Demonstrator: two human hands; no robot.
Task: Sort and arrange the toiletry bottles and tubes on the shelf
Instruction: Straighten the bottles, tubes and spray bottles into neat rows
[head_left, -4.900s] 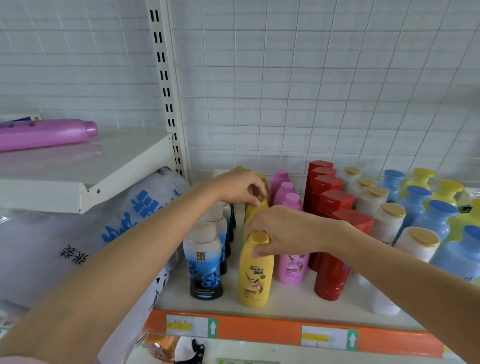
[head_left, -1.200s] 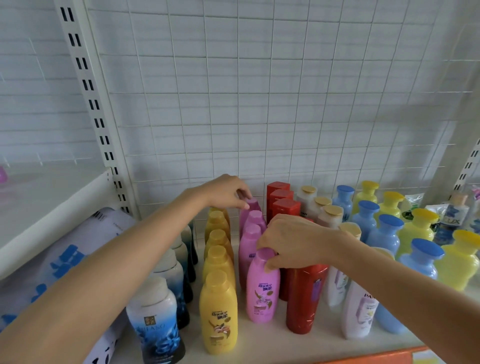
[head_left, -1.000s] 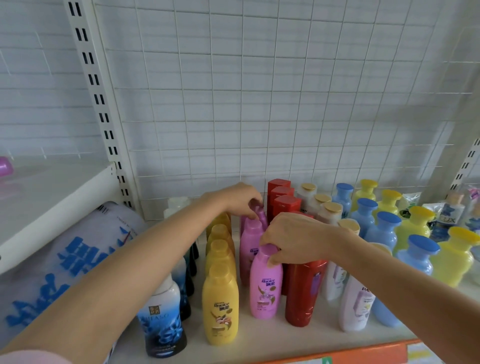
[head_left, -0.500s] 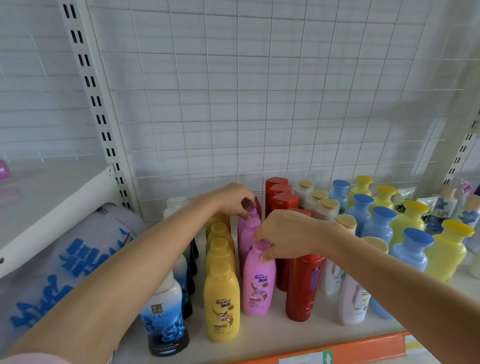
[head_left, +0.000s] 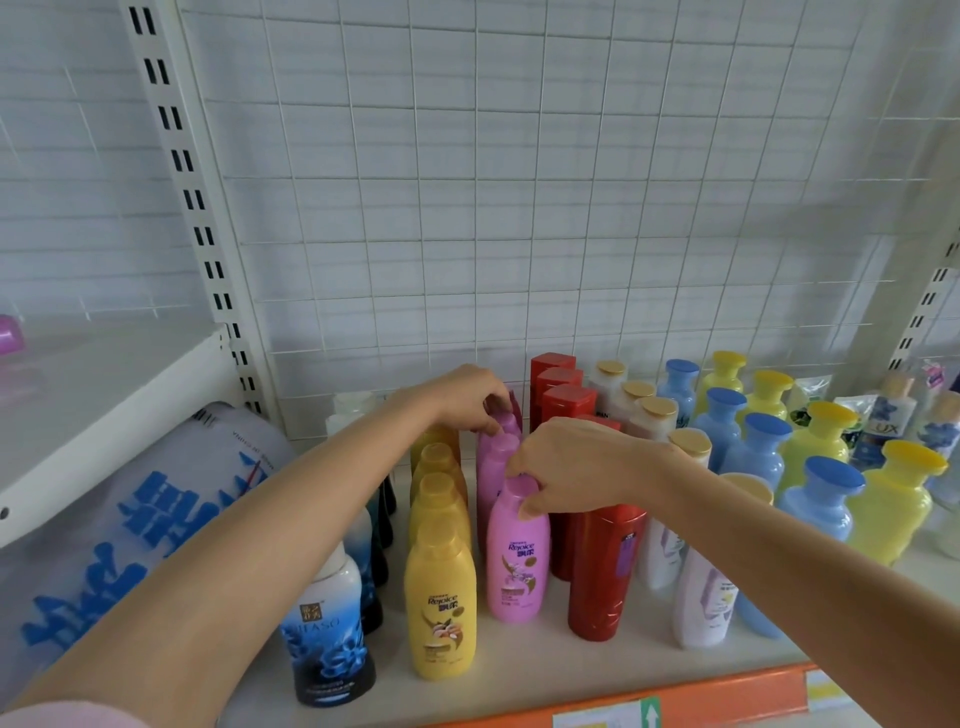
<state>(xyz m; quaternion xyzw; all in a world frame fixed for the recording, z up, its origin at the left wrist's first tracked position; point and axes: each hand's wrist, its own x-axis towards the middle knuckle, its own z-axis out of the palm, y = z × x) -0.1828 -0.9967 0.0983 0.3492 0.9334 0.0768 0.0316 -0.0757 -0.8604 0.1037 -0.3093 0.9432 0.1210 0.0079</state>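
Note:
Rows of bottles stand on the white shelf (head_left: 519, 670), sorted by colour. My right hand (head_left: 571, 467) pinches the cap of the front pink bottle (head_left: 517, 561). My left hand (head_left: 462, 397) reaches further back and grips the top of a rear pink bottle (head_left: 506, 423) in the same row. A row of yellow bottles (head_left: 440, 592) stands just left of the pink ones. Red bottles (head_left: 602, 566) stand just right of them, partly hidden by my right wrist.
A blue-and-white bottle (head_left: 327, 634) stands at the front left. White bottles with gold caps (head_left: 654, 415), blue bottles (head_left: 818, 509) and pale yellow bottles (head_left: 893, 504) fill the right. A plastic bag with blue print (head_left: 119, 530) lies under the left shelf (head_left: 104, 395). A wire grid backs the shelf.
Since the oldest frame both hands moved from the yellow row to the pink row. In the last second they have stayed on the front and rear pink bottles; only the view shifted slightly.

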